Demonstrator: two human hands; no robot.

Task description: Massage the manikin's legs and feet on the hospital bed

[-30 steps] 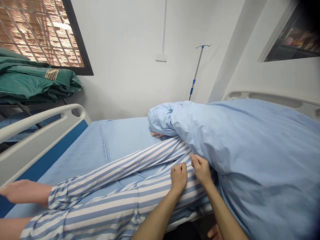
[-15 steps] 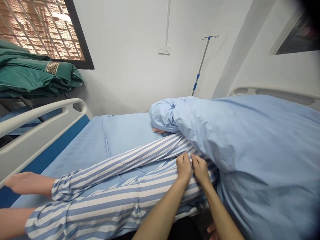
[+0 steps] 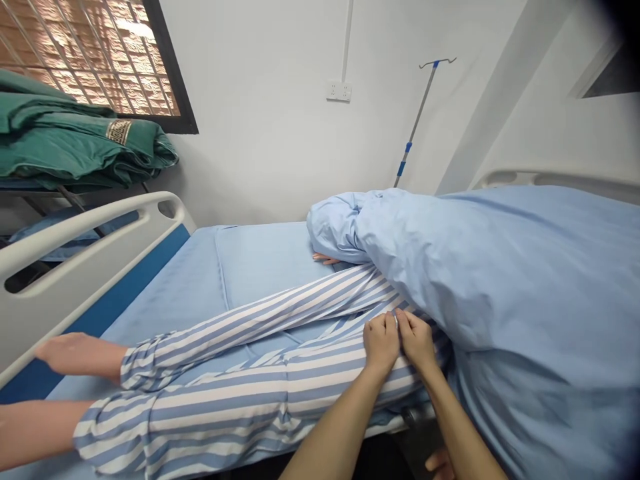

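Striped blue-and-white trousers (image 3: 235,403) cover the legs of a figure lying on the bed, with bare feet (image 3: 83,353) toward the left. Over the upper thigh, my left hand (image 3: 382,341) and my right hand (image 3: 416,339) are side by side, almost touching. Both are closed, knuckles up, on the trouser cloth; the bit of fabric inside the fingers is hidden. A light blue quilt (image 3: 510,267) is bunched over the figure's upper body, just right of my hands. The figure's fingers (image 3: 325,259) poke out under its edge.
The bed's footboard (image 3: 125,233) stands at the left, on blue sheeting (image 3: 265,247). Green folded bedding (image 3: 75,143) lies beyond it, below a barred window (image 3: 100,53). An IV pole (image 3: 417,120) rises behind the bed. Another hand's fingers (image 3: 440,461) show below my right forearm.
The whole view has shifted, so everything sits slightly further right. My hands stay closed at the same spot on the trousers, a little closer together.
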